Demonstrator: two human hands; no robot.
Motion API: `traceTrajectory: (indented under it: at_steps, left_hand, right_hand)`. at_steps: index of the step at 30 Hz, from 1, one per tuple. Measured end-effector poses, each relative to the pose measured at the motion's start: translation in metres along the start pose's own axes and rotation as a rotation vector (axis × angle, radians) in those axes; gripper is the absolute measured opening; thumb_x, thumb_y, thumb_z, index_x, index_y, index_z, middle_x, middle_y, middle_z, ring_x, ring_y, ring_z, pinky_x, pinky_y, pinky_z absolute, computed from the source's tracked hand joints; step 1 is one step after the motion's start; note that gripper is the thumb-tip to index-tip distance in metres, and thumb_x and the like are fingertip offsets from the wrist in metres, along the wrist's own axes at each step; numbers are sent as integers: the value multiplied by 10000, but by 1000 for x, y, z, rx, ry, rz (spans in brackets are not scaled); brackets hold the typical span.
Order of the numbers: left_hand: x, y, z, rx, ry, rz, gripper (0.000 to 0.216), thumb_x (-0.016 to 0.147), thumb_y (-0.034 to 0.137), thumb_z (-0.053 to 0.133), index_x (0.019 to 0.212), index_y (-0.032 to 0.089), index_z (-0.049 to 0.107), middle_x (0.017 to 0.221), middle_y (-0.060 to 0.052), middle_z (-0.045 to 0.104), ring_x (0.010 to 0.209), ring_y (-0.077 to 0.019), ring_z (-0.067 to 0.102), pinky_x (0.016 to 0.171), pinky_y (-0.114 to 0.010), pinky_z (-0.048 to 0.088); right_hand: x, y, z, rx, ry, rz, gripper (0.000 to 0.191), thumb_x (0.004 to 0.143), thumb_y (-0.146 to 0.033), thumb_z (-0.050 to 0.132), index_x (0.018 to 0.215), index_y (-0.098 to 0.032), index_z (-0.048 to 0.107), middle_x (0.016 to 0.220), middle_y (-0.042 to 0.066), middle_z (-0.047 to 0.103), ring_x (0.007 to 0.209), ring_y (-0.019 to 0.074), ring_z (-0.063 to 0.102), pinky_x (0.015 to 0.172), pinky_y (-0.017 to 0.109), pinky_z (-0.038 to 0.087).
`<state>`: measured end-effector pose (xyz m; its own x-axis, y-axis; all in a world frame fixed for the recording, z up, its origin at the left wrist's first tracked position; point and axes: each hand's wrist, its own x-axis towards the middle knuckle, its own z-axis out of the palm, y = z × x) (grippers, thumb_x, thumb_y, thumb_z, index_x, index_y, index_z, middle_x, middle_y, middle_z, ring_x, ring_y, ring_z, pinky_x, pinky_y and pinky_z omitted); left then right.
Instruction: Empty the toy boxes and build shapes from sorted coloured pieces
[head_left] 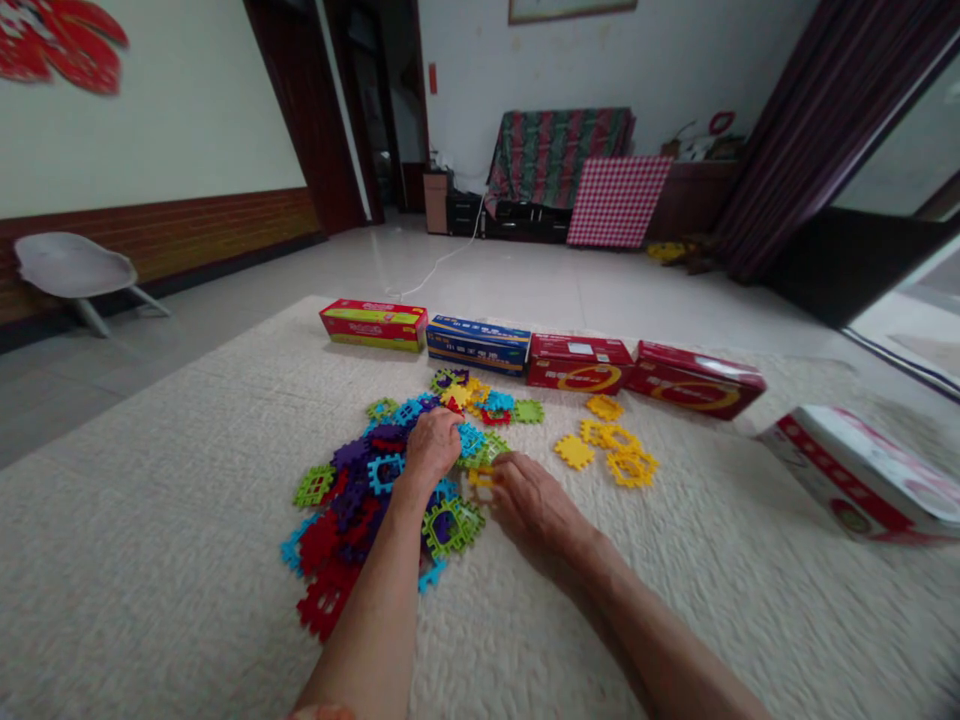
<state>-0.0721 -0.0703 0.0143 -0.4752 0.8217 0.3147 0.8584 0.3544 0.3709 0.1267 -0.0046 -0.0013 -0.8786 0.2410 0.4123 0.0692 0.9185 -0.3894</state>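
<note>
A heap of flat plastic interlocking pieces (pixel 367 490) in purple, blue, green, red and yellow lies on a cream carpet (pixel 172 520). My left hand (pixel 433 447) rests on top of the heap with its fingers curled down into the pieces. My right hand (pixel 529 500) sits at the heap's right edge, its fingers pinched on a small yellow piece (pixel 480 479). A separate group of yellow pieces (pixel 611 448) lies on the carpet further right, apart from the heap.
A row of boxes runs across the far side of the carpet: a red and green box (pixel 373 325), a blue box (pixel 478 344) and two red boxes (pixel 637 372). Another red and white box (pixel 862 475) lies at the right. A grey chair (pixel 71 268) stands by the left wall.
</note>
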Motion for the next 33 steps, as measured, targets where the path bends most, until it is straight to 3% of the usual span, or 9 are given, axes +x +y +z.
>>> traceTrajectory:
  at_steps: [5,9,13,16,19,21,25,29,33]
  left_hand:
    - [0,0,2,21,15,5,325,838,104,479,993,194,750,1079,-53,728,1031,-181,652,1001,-292,480]
    - [1,-1,3,18,9,-14,323,843,112,474,992,196,748,1090,-42,728,1042,-173,648,1015,-285,468]
    - [1,-1,4,18,13,-1,320,848,122,470,981,194,751,1078,-49,730,1027,-170,652,1012,-282,466]
    - [2,-2,4,7,14,1,316,846,120,470,972,183,753,1074,-55,731,1017,-174,655,1004,-282,468]
    - [4,-3,6,-16,41,-13,314,855,122,467,981,180,749,1078,-61,728,1013,-177,656,992,-287,477]
    - [5,-4,8,-42,73,-27,313,861,119,464,988,175,745,1081,-68,726,1017,-183,654,986,-297,483]
    - [5,-8,13,-79,158,-11,303,851,100,477,992,170,736,1100,-85,716,1036,-198,640,998,-336,484]
    - [4,-10,16,-69,178,41,285,837,96,499,988,160,732,1093,-100,706,1060,-214,626,1019,-365,478]
    - [1,-9,16,-51,145,40,289,830,107,508,1012,159,726,1091,-104,694,1065,-226,616,1017,-378,484]
  right_hand:
    - [-1,18,-4,45,333,295,246,984,-298,366,891,-203,573,778,51,634,697,174,570,675,288,448]
    - [-3,48,-26,-54,551,469,332,965,-378,355,856,-196,609,789,70,661,704,187,579,662,291,418]
    - [-16,80,-45,-255,567,644,351,941,-373,358,795,-195,622,733,78,631,681,205,554,652,310,391]
    - [-24,90,-51,-407,573,634,291,912,-319,396,857,-181,646,841,118,649,778,242,573,721,358,422]
    - [-19,84,-47,-423,625,485,252,899,-272,427,974,-174,648,1013,143,652,934,272,586,821,408,450]
    - [-4,75,-39,-354,575,360,245,906,-239,427,1008,-183,644,1062,132,652,991,263,588,868,408,456]
    - [41,63,-17,-267,336,213,283,903,-221,456,1131,-198,623,1210,123,631,1124,262,562,952,413,428]
    - [82,65,3,-292,146,285,390,900,-362,531,1241,-178,570,1351,156,559,1229,302,500,989,453,383]
    - [99,72,13,-339,32,342,503,877,-491,553,1283,-195,532,1335,152,576,1219,329,494,989,501,340]
